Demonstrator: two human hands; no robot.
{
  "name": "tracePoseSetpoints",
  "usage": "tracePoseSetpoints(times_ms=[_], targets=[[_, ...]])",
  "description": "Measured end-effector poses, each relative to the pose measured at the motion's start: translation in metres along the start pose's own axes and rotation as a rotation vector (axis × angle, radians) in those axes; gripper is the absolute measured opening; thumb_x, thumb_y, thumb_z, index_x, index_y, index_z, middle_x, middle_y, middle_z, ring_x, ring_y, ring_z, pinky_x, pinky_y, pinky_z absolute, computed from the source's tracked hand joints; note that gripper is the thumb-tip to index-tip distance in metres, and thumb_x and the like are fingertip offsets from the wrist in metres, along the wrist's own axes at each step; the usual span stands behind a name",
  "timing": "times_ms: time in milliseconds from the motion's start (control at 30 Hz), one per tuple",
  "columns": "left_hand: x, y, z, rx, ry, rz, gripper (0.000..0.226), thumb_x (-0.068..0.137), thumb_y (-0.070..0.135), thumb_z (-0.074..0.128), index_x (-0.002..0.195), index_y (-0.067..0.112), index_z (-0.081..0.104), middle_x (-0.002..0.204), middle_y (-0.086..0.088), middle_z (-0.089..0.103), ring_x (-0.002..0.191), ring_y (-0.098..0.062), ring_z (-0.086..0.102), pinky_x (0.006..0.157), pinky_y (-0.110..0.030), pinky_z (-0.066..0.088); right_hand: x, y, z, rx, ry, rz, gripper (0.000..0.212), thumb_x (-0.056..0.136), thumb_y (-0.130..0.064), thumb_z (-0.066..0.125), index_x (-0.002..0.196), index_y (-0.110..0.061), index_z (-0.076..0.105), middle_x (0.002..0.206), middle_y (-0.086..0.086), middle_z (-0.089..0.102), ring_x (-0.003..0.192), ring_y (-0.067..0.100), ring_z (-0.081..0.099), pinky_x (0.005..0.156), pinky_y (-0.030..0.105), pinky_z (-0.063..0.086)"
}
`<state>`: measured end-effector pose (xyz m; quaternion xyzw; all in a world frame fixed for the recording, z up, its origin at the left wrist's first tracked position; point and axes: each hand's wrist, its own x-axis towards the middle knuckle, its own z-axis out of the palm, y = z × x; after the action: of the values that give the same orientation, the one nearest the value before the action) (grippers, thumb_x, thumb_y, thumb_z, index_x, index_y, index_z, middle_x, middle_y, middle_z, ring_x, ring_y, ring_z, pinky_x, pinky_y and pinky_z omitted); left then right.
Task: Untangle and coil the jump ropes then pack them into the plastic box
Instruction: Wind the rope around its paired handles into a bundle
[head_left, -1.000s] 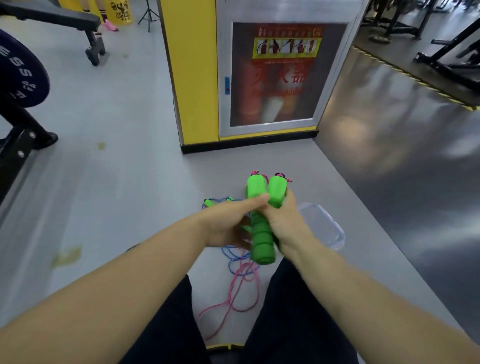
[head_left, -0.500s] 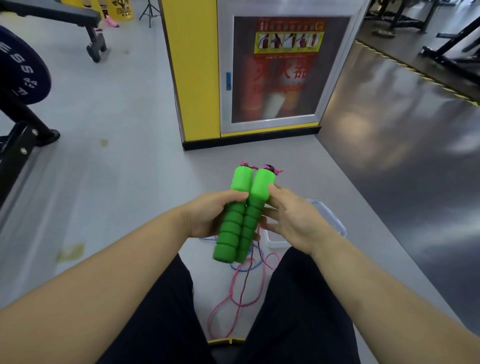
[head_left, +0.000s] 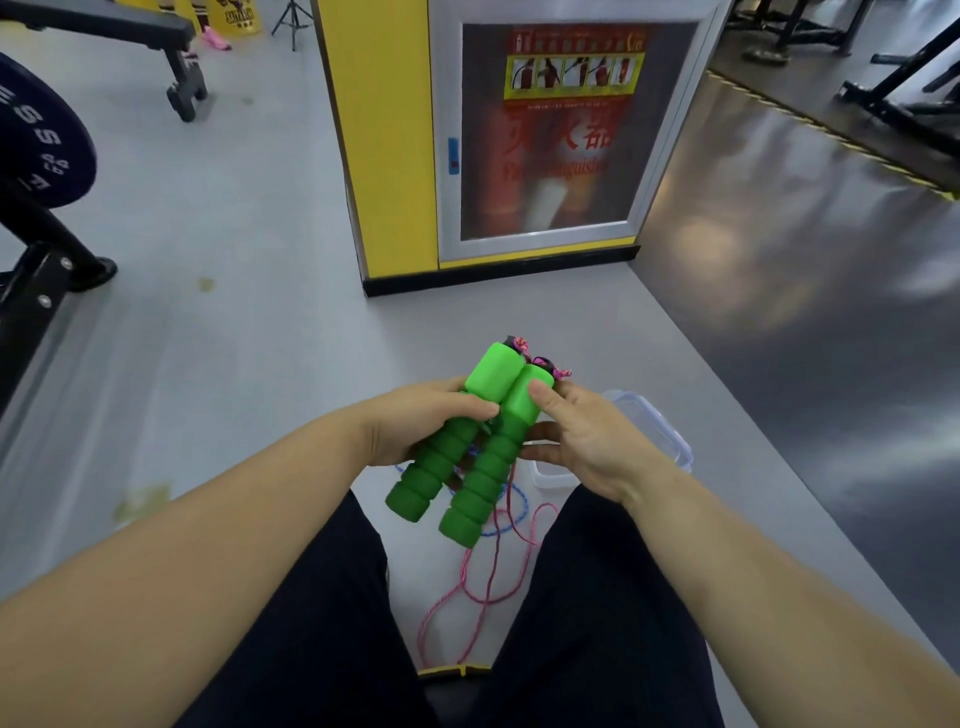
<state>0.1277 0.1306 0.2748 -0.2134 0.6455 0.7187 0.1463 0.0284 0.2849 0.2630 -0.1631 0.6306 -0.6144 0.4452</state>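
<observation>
Two green foam jump-rope handles (head_left: 470, 441) lie side by side between my hands, above my knees. My left hand (head_left: 421, 421) grips the left handle around its middle. My right hand (head_left: 582, 436) holds the right handle, thumb on top and fingers underneath. A pink rope (head_left: 483, 587) hangs from the handles and loops on the floor between my legs. A blue rope (head_left: 511, 512) lies tangled on the floor beneath the handles. The clear plastic box (head_left: 665, 436) stands on the floor behind my right hand, partly hidden by it.
A yellow pillar with a glass-fronted fire extinguisher cabinet (head_left: 545, 140) stands straight ahead. A weight plate on a black rack (head_left: 36, 156) is at the left and a bench (head_left: 156, 47) at the far left. Dark glossy flooring (head_left: 805, 312) begins at the right.
The two handles have been brought side by side and tipped so their lower ends point toward me. My right hand has shifted from gripping low to holding the right handle near its top.
</observation>
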Motion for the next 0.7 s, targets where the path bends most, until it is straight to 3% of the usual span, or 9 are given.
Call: tracePoseSetpoints(times_ms=[167, 300, 367, 433, 467, 533, 633, 700], targets=[[0.005, -0.007, 0.006, -0.02, 0.033, -0.004, 0.021, 0.093, 0.025, 0.054, 0.114, 0.025, 0.056, 0.097, -0.003, 0.07, 0.087, -0.02, 0.069, 0.082, -0.038, 0.056, 0.0, 0.005, 0.001, 0.005, 0.025, -0.021, 0.034, 0.094, -0.029, 0.049, 0.122, -0.01, 0.05, 0.111, 0.013, 0.064, 0.083, 0.023, 0.067, 0.068, 0.032, 0.058], [0.003, -0.018, 0.009, 0.04, -0.019, 0.052, 0.022, 0.089, 0.014, 0.061, 0.11, 0.018, 0.057, 0.098, -0.006, 0.068, 0.087, -0.022, 0.068, 0.079, -0.036, 0.056, -0.001, 0.012, 0.0, 0.037, 0.017, -0.016, 0.03, 0.093, -0.027, 0.052, 0.117, -0.01, 0.051, 0.116, 0.013, 0.063, 0.094, 0.029, 0.067, 0.077, 0.041, 0.057], [0.002, -0.02, 0.008, 0.024, -0.049, 0.05, 0.024, 0.086, 0.007, 0.063, 0.11, 0.011, 0.058, 0.097, -0.011, 0.068, 0.087, -0.026, 0.067, 0.083, -0.041, 0.056, -0.002, 0.011, 0.003, 0.024, 0.02, -0.017, 0.03, 0.09, -0.029, 0.056, 0.114, -0.01, 0.053, 0.111, 0.012, 0.065, 0.09, 0.026, 0.068, 0.074, 0.04, 0.058], [0.0, -0.017, 0.005, -0.014, -0.094, 0.013, 0.02, 0.086, 0.005, 0.062, 0.106, 0.006, 0.06, 0.095, -0.013, 0.068, 0.085, -0.028, 0.067, 0.085, -0.044, 0.055, -0.002, 0.003, 0.003, -0.182, 0.108, -0.076, 0.037, 0.084, -0.039, 0.061, 0.105, -0.011, 0.054, 0.096, 0.006, 0.065, 0.079, 0.019, 0.066, 0.065, 0.03, 0.056], [0.0, -0.015, 0.003, -0.017, -0.128, -0.006, 0.019, 0.085, 0.004, 0.063, 0.104, 0.005, 0.062, 0.094, -0.013, 0.069, 0.084, -0.028, 0.068, 0.084, -0.044, 0.056, 0.001, -0.002, -0.001, -0.328, 0.189, -0.141, 0.047, 0.076, -0.05, 0.064, 0.103, -0.013, 0.052, 0.093, 0.001, 0.061, 0.081, 0.017, 0.062, 0.068, 0.029, 0.054], [-0.003, -0.009, -0.001, 0.001, -0.203, -0.047, 0.022, 0.081, 0.004, 0.065, 0.103, 0.003, 0.062, 0.094, -0.013, 0.07, 0.081, -0.027, 0.069, 0.078, -0.041, 0.057, 0.008, -0.012, -0.01, -0.424, 0.258, -0.236, 0.066, 0.065, -0.062, 0.069, 0.111, -0.023, 0.044, 0.108, -0.005, 0.054, 0.102, 0.013, 0.054, 0.087, 0.027, 0.046], [-0.006, 0.002, -0.005, 0.035, -0.3, -0.113, 0.022, 0.081, 0.003, 0.064, 0.103, 0.002, 0.061, 0.095, -0.014, 0.07, 0.08, -0.029, 0.07, 0.07, -0.039, 0.057, 0.014, -0.027, -0.017, -0.263, -0.099, -0.193, 0.058, 0.072, -0.052, 0.063, 0.122, -0.033, 0.042, 0.13, -0.009, 0.048, 0.12, 0.006, 0.048, 0.103, 0.027, 0.039], [-0.007, 0.009, -0.008, 0.095, -0.331, -0.145, 0.019, 0.084, 0.004, 0.061, 0.103, 0.003, 0.061, 0.097, -0.015, 0.07, 0.081, -0.03, 0.07, 0.072, -0.04, 0.057, 0.012, -0.034, -0.013, -0.332, -0.255, -0.093, 0.042, 0.077, -0.041, 0.063, 0.116, -0.033, 0.051, 0.122, -0.003, 0.058, 0.11, 0.014, 0.058, 0.093, 0.032, 0.048]])
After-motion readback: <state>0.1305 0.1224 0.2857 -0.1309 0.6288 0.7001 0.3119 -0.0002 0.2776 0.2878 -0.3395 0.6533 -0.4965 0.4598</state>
